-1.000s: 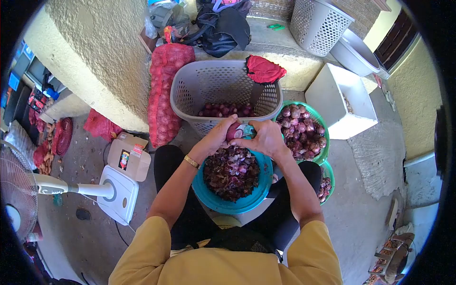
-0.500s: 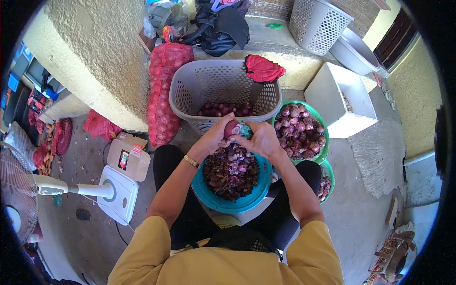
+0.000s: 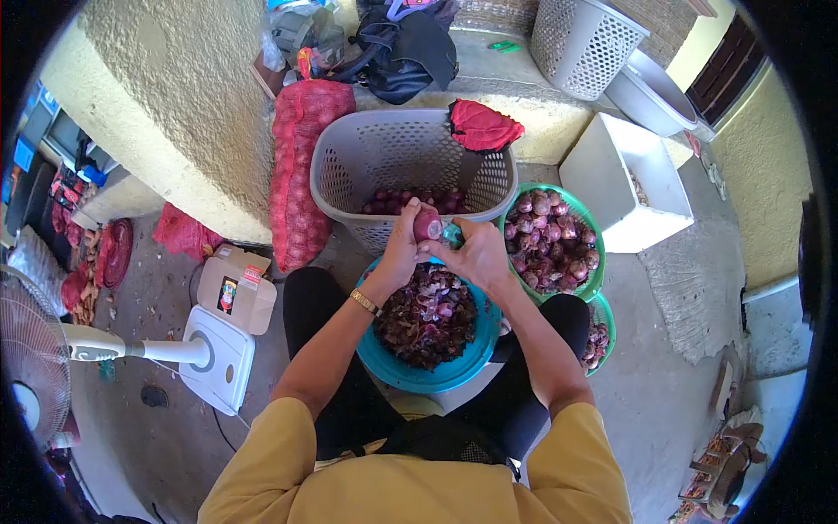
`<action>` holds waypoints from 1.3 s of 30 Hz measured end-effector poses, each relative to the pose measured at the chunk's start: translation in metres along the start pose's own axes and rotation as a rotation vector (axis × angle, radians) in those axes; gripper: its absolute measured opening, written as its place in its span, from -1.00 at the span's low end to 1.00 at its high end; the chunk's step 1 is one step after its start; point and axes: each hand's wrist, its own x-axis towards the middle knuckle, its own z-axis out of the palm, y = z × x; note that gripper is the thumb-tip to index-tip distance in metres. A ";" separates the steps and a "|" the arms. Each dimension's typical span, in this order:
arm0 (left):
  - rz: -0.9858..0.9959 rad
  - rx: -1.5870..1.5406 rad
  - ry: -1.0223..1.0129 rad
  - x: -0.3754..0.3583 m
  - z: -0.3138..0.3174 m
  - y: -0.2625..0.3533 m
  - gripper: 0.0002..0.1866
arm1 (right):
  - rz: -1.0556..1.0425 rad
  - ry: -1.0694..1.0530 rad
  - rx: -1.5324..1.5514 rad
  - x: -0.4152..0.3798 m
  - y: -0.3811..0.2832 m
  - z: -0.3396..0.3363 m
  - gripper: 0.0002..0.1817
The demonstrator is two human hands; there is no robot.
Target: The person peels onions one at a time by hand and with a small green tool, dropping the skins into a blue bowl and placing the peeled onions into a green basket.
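Observation:
My left hand (image 3: 403, 251) is closed around a red onion (image 3: 428, 224), whose pale cut end faces right. Close beside it, my right hand (image 3: 480, 255) grips a small teal tool (image 3: 452, 234); its blade or tip cannot be made out. Both hands are above a blue basin (image 3: 422, 382) between my knees. Loose onion skins (image 3: 421, 336) fill much of that basin, with a few pale purple pieces among them. Just beyond my hands stands a grey perforated laundry basket (image 3: 349, 166) with peeled red onions (image 3: 410, 202) at its bottom.
Unpeeled onions fill a green basket (image 3: 596, 284) on my right, with a smaller green basket (image 3: 608, 349) below it. A red mesh sack of onions (image 3: 301, 175) leans by the wall. A white box (image 3: 602, 192) stands right, a fan (image 3: 35, 358) left. Red cloth (image 3: 485, 127) hangs on the basket rim.
The onion has been turned in my left hand, so its pale cut end now shows. My left hand has tilted more upright, and the right hand has shifted slightly.

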 end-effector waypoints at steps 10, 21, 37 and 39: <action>0.047 -0.065 0.132 -0.003 0.015 0.000 -0.53 | 0.067 -0.028 0.179 -0.002 0.005 0.015 -0.42; 0.195 -0.031 0.206 -0.006 0.018 -0.001 -0.48 | 0.019 0.046 0.131 -0.001 -0.009 0.014 -0.51; 0.154 -0.167 -0.414 -0.008 -0.001 0.023 -0.66 | 0.242 -0.188 0.452 0.001 0.012 -0.011 -0.50; 0.162 -0.179 -0.410 -0.008 -0.003 0.022 -0.66 | 0.217 -0.192 0.395 -0.001 0.013 -0.011 -0.49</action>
